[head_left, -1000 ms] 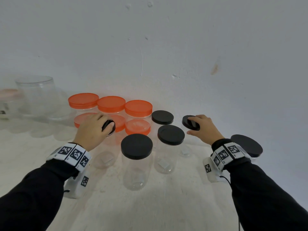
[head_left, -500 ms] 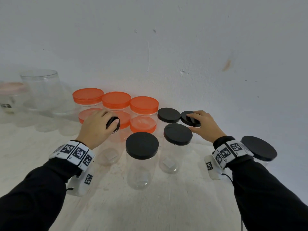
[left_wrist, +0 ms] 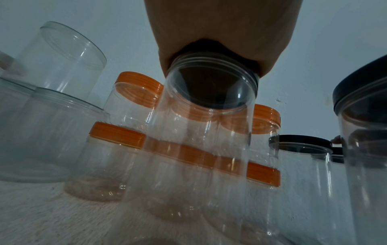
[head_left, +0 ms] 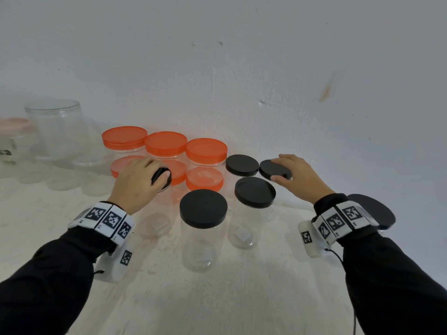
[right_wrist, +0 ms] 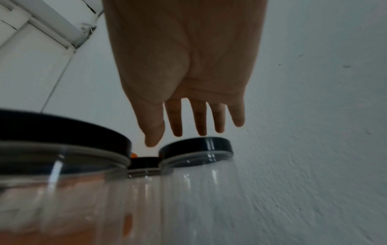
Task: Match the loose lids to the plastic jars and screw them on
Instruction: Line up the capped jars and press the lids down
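At the far left of the bench (head_left: 217, 310) stand wide clear tubs (head_left: 52, 126) with no lids, then a cluster of orange-lidded jars (head_left: 165, 143) against the wall. Just in front of them the left hand (head_left: 135, 184) is cupped over a black lid (head_left: 162, 178), fingers curled round its rim, on a tall clear jar (left_wrist: 209, 126); the left wrist view shows the lid seated on the jar's threads. To finish well, I judge the lid should be kept level and turned until it bites, with light downward pressure, since the jar has no hand steadying it and could spin or tip into the orange jars. Further right stand jars already capped in black (head_left: 203, 208). The right hand (head_left: 297, 177) rests with straight, relaxed fingers on another black lid (head_left: 274, 169) atop a jar near the wall, not gripping it; it needs a curled grip before twisting.
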A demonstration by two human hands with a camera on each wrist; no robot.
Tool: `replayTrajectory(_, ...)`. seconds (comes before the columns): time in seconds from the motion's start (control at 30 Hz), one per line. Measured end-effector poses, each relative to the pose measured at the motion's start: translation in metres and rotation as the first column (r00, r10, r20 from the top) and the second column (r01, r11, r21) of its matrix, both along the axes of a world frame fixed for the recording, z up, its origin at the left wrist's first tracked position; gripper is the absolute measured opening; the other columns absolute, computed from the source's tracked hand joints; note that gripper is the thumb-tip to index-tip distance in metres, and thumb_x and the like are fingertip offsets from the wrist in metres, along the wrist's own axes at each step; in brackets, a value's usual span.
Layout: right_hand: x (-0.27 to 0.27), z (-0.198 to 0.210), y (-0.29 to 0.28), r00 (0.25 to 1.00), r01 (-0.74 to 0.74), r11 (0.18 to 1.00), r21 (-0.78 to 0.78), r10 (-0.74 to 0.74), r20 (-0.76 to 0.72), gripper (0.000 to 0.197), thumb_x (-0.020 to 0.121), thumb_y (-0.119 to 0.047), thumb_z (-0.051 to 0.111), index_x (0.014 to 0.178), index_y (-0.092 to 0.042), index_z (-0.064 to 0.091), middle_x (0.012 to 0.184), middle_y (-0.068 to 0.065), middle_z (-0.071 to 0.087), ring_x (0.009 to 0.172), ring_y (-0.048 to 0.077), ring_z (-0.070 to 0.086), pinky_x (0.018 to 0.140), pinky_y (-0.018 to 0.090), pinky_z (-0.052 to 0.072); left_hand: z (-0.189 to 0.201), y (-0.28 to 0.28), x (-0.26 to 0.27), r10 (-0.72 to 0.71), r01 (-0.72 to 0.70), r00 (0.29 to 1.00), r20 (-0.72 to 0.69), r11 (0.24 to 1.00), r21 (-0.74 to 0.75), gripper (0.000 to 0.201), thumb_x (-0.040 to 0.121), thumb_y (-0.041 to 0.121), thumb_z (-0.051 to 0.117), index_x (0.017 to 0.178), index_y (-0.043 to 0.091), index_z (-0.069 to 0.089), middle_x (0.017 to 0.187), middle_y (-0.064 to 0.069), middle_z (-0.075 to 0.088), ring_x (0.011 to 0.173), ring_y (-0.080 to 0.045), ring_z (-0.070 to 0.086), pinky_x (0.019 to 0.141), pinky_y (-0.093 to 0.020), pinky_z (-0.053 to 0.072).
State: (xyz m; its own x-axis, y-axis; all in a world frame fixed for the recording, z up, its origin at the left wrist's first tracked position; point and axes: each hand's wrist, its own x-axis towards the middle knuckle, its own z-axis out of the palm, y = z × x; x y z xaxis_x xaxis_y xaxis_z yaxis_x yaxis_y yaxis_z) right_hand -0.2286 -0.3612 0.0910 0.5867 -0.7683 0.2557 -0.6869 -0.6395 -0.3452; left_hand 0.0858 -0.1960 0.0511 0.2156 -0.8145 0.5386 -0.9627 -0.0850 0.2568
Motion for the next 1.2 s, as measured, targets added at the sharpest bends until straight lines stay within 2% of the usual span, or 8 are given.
replayTrajectory(0.1, 0.003, 0.003, 0.021, 0.987, -0.078, 0.991, -0.110, 0.092, 0.128, 0.033, 0.092, -0.023, 0.057, 0.123, -0.015, 0.057, 0.130, 0.004, 0.051, 0.121, 0.022, 0.044, 0.097, 0.024, 0.032, 0.000, 0.000, 0.000, -0.001, 0.001, 1.000, -0.012, 1.000, 0.011, 0.061, 0.083, 0.051, 0.024, 0.103, 0.010, 0.064, 0.100, -0.006, 0.064, 0.092, -0.026, 0.056, 0.075, -0.039, 0.044)
replayTrajectory(0.17, 0.006, 0.000, 0.038, 0.973, -0.161, 0.979, -0.126, 0.178, 0.144, 0.032, 0.091, -0.027, 0.058, 0.120, -0.015, 0.059, 0.125, 0.001, 0.055, 0.116, 0.017, 0.047, 0.099, 0.029, 0.038, 0.000, 0.001, 0.000, 0.003, -0.003, 1.000, -0.016, 1.000, 0.014, 0.061, 0.082, 0.051, 0.024, 0.104, 0.011, 0.065, 0.100, -0.006, 0.064, 0.093, -0.026, 0.056, 0.075, -0.039, 0.044)
replayTrajectory(0.23, 0.010, -0.006, 0.052, 0.970, -0.219, 0.971, -0.091, 0.227, 0.083, 0.040, 0.088, -0.035, 0.060, 0.124, -0.019, 0.056, 0.131, -0.002, 0.051, 0.122, 0.014, 0.043, 0.103, 0.034, 0.037, 0.001, 0.001, -0.001, 0.001, -0.001, 1.000, -0.018, 1.000, 0.014, 0.062, 0.082, 0.051, 0.023, 0.103, 0.010, 0.065, 0.100, -0.006, 0.064, 0.093, -0.027, 0.056, 0.076, -0.040, 0.044)
replayTrajectory(0.4, 0.019, -0.019, 0.069, 0.957, -0.271, 0.959, -0.087, 0.259, -0.130, 0.065, 0.080, -0.042, 0.068, 0.137, -0.024, 0.043, 0.145, -0.004, 0.035, 0.132, 0.015, 0.027, 0.103, 0.025, 0.028, 0.002, 0.003, -0.002, 0.000, 0.000, 1.000, -0.028, 1.000, 0.008, 0.063, 0.081, 0.052, 0.023, 0.104, 0.011, 0.065, 0.101, -0.006, 0.064, 0.094, -0.026, 0.056, 0.075, -0.037, 0.042)
replayTrajectory(0.67, 0.003, -0.018, 0.072, 0.961, -0.241, 0.966, -0.091, 0.225, -0.160, 0.060, 0.082, -0.028, 0.070, 0.136, -0.020, 0.045, 0.141, 0.000, 0.041, 0.129, 0.020, 0.030, 0.107, 0.030, 0.031, 0.000, 0.002, -0.001, -0.005, 0.005, 1.000, -0.025, 1.000, 0.004, 0.060, 0.082, 0.051, 0.025, 0.104, 0.011, 0.064, 0.101, -0.006, 0.064, 0.093, -0.025, 0.056, 0.075, -0.034, 0.040)
replayTrajectory(0.83, -0.031, -0.018, 0.069, 0.978, -0.140, 0.987, -0.085, 0.124, -0.170, 0.058, 0.081, -0.028, 0.071, 0.134, -0.021, 0.047, 0.141, -0.003, 0.041, 0.129, 0.019, 0.031, 0.104, 0.027, 0.029, -0.001, 0.003, -0.001, -0.008, 0.008, 0.999, -0.035, 1.000, -0.010, 0.047, 0.084, 0.040, 0.035, 0.105, 0.009, 0.064, 0.103, -0.007, 0.063, 0.095, -0.027, 0.056, 0.077, -0.034, 0.038)
replayTrajectory(1.03, -0.054, -0.020, 0.057, 0.967, 0.077, 0.987, -0.138, -0.108, -0.230, 0.060, 0.085, -0.025, 0.067, 0.139, -0.018, 0.042, 0.145, 0.000, 0.038, 0.133, 0.021, 0.030, 0.106, 0.030, 0.028, -0.001, 0.001, -0.002, -0.009, 0.009, 1.000, -0.004, 1.000, -0.016, 0.046, 0.085, 0.038, 0.037, 0.103, 0.007, 0.065, 0.102, -0.009, 0.064, 0.093, -0.030, 0.057, 0.075, -0.035, 0.037)
replayTrajectory(1.2, -0.056, -0.025, 0.047, 0.921, 0.248, 0.937, -0.246, -0.307, -0.240, 0.054, 0.088, -0.017, 0.062, 0.138, -0.017, 0.041, 0.135, 0.007, 0.041, 0.122, 0.024, 0.036, 0.087, 0.033, 0.044, 0.000, 0.001, -0.001, -0.004, 0.004, 1.000, 0.003, 1.000, -0.023, 0.045, 0.085, 0.037, 0.037, 0.103, 0.007, 0.065, 0.102, -0.009, 0.064, 0.093, -0.030, 0.057, 0.076, -0.035, 0.037)
